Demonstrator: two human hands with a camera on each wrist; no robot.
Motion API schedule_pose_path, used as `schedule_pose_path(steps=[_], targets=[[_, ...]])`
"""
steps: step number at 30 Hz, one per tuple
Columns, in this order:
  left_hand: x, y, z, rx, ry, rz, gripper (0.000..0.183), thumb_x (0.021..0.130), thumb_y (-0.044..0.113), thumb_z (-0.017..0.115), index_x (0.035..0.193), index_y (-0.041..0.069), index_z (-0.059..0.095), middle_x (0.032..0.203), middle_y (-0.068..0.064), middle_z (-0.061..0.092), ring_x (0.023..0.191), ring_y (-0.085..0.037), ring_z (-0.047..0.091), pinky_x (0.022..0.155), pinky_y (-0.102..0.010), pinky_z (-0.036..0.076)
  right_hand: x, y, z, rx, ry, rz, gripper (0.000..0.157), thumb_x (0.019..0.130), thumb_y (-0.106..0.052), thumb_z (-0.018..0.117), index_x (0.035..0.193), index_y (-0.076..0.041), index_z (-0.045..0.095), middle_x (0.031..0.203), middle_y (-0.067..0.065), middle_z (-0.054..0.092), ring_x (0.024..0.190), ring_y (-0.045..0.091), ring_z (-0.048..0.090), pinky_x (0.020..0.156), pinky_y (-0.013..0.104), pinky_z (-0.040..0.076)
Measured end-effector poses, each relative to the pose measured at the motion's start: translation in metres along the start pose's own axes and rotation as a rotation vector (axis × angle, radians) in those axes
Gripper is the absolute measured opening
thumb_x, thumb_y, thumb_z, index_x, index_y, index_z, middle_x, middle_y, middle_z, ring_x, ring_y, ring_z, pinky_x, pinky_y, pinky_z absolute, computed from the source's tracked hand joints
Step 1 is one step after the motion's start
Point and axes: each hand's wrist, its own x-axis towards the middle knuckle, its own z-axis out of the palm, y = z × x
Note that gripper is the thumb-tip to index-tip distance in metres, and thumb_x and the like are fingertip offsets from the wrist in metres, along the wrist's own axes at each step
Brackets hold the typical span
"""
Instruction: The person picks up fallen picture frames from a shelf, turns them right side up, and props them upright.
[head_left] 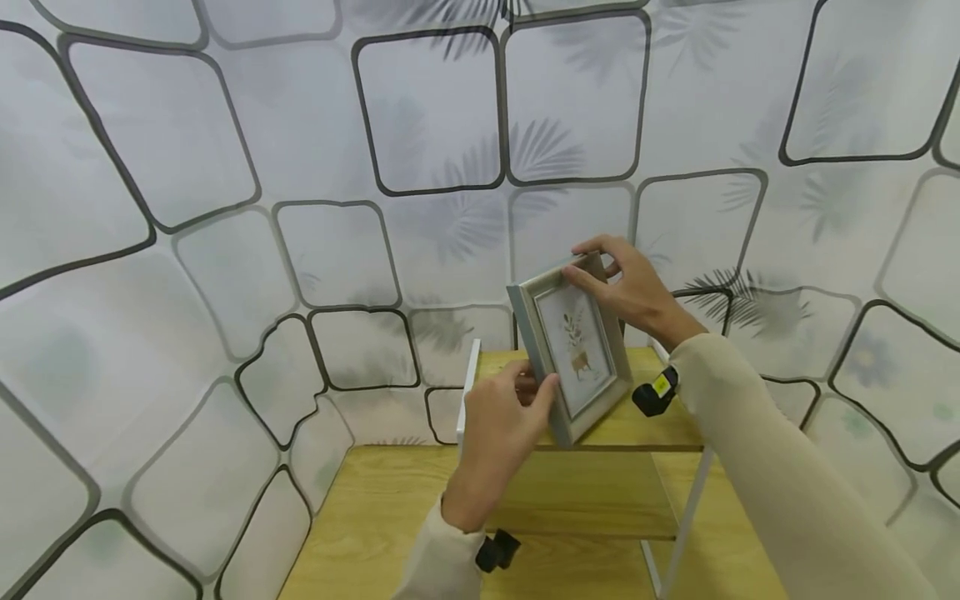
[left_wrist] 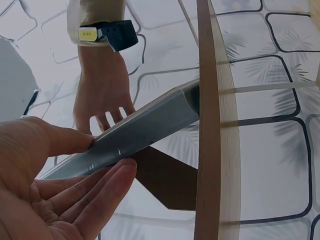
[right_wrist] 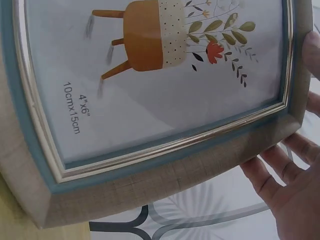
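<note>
A picture frame (head_left: 576, 353) stands tilted at the top of a small wooden shelf (head_left: 660, 431). Its print shows a potted plant, and a beige border surrounds a blue inner edge in the right wrist view. My left hand (head_left: 504, 421) pinches the frame's left side between thumb and fingers. At the upper right corner, my right hand (head_left: 633, 287) grips the frame, thumb on the front. From the left wrist view, the frame's grey side (left_wrist: 145, 127) and a dark brown stand leg (left_wrist: 167, 180) behind it reach the shelf board's edge; whether they touch its top is hidden.
The shelf has white metal legs (head_left: 692, 508) and a lower wooden board (head_left: 592, 496). It stands on a wood-grain surface (head_left: 375, 508). Patterned cloth or paper walls (head_left: 442, 117) with rounded squares and leaf prints close in behind and at the sides.
</note>
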Motion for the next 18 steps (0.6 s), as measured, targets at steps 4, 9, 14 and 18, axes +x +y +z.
schedule_pose_path(steps=[4, 9, 14, 18], targets=[[0.004, -0.004, -0.003, 0.010, -0.008, 0.003, 0.020, 0.098, 0.023, 0.070, 0.103, 0.004, 0.073, 0.088, -0.008, 0.077, 0.072, -0.014, 0.074, 0.063, -0.024, 0.059, -0.002, -0.004, -0.003, -0.014, 0.038, 0.018, 0.048, 0.098, -0.043, 0.066, 0.131, -0.009, 0.060, 0.139, 0.016, 0.052, 0.105, 0.041, 0.062, 0.075, 0.055, 0.057], [0.007, -0.007, -0.008, 0.030, -0.045, -0.021, 0.027, 0.099, 0.022, 0.069, 0.112, 0.000, 0.073, 0.096, -0.010, 0.077, 0.076, -0.018, 0.075, 0.065, -0.028, 0.060, -0.006, -0.008, -0.008, -0.002, 0.096, 0.034, 0.049, 0.096, -0.041, 0.070, 0.127, -0.005, 0.061, 0.128, 0.016, 0.058, 0.095, 0.040, 0.070, 0.071, 0.045, 0.060], [0.008, -0.009, -0.011, 0.030, -0.069, -0.048, 0.035, 0.100, 0.024, 0.067, 0.122, -0.003, 0.070, 0.102, -0.013, 0.076, 0.079, -0.020, 0.076, 0.067, -0.031, 0.061, -0.011, -0.004, -0.010, -0.028, 0.160, 0.004, 0.042, 0.095, -0.033, 0.074, 0.123, -0.003, 0.063, 0.118, 0.015, 0.062, 0.087, 0.034, 0.070, 0.066, 0.025, 0.056], [0.010, -0.010, -0.012, 0.021, -0.073, -0.056, 0.036, 0.100, 0.024, 0.067, 0.125, -0.002, 0.069, 0.103, -0.016, 0.076, 0.078, -0.021, 0.076, 0.067, -0.034, 0.062, -0.016, -0.004, -0.013, -0.072, 0.220, -0.029, 0.037, 0.093, -0.024, 0.077, 0.119, 0.000, 0.066, 0.111, 0.017, 0.065, 0.077, 0.030, 0.066, 0.059, 0.016, 0.048]])
